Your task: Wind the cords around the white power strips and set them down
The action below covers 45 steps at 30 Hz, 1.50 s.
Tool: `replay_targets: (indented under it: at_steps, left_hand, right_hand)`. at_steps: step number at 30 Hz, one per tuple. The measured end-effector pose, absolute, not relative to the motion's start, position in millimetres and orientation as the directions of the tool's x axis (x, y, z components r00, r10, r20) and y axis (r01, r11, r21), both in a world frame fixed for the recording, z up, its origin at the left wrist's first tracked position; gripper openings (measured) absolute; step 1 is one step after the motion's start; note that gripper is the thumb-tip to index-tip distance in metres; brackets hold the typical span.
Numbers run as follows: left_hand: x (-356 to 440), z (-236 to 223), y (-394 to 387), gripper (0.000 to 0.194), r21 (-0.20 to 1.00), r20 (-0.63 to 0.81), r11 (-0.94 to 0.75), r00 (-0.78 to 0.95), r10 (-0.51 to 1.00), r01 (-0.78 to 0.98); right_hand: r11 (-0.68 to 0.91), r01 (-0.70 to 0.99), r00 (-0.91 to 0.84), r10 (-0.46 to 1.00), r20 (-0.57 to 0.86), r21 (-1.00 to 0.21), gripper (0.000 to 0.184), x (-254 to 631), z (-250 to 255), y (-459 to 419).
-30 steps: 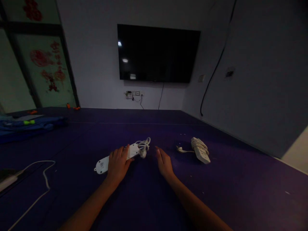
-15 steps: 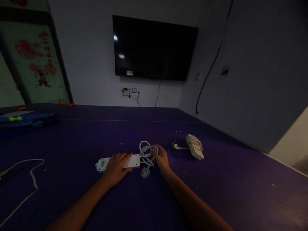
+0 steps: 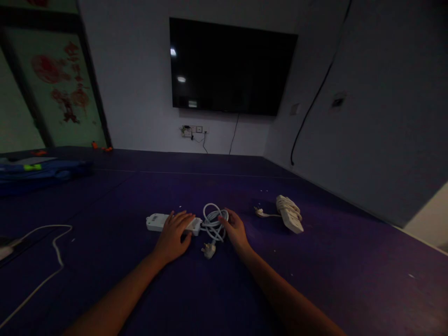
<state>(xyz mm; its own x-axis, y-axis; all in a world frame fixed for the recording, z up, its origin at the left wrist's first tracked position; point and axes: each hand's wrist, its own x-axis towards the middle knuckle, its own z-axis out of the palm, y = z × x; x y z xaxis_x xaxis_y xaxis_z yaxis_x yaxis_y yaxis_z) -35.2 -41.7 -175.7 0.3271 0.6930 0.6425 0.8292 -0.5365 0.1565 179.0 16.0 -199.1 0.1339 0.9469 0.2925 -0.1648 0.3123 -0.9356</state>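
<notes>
A white power strip (image 3: 156, 222) lies on the purple floor, with its near side showing. My left hand (image 3: 173, 237) is laid across its right half, fingers over the top and far side, thumb by the near edge. From the strip's right end runs a white cord, gathered in a loose coil (image 3: 212, 223). My right hand (image 3: 236, 232) grips the right side of this coil between thumb and fingers. The cord's plug (image 3: 209, 250) rests on the floor just below the coil, prongs toward the left.
Right of my hands lies a second power strip (image 3: 291, 217) wrapped in its own cord, its plug (image 3: 259, 212) pointing left. A thin white cable (image 3: 58, 252) curves at left. Blue cloth (image 3: 52, 170) lies further back. A television (image 3: 231, 67) hangs on the wall ahead.
The power strip has rolled, so its labelled face has turned away and a side shows. Its plug has turned, prongs now visible. The view has shifted slightly left.
</notes>
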Motion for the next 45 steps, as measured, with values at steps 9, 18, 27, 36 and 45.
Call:
replay_targets:
  at_steps: [9, 18, 27, 36, 45]
  left_hand:
    - [21, -167, -60, 0.032, 0.264, 0.679, -0.637, 0.329, 0.656, 0.724]
    - [8, -172, -62, 0.047, 0.246, 0.596, -0.691, 0.456, 0.661, 0.680]
    - [9, -174, -60, 0.044, 0.311, 0.568, -0.646, 0.408, 0.714, 0.697]
    - [9, -176, -62, 0.046, 0.284, 0.597, -0.654, 0.405, 0.693, 0.701]
    - [6, -179, -57, 0.065, 0.271, 0.530, -0.636, 0.440, 0.725, 0.722]
  right_hand:
    - [0.285, -0.272, 0.103, 0.958, 0.266, -0.919, 0.048, 179, -192, 7]
    - [0.197, -0.221, 0.052, 0.980, 0.190, -0.955, 0.054, 186, -186, 1]
    - [0.206, -0.192, 0.041, 0.979, 0.201, -0.960, 0.053, 190, -188, 2]
    - [0.174, -0.233, 0.003, 0.984, 0.178, -0.957, 0.052, 192, -184, -1]
    - [0.239, -0.236, -0.053, 0.965, 0.258, -0.942, 0.054, 190, -183, -3]
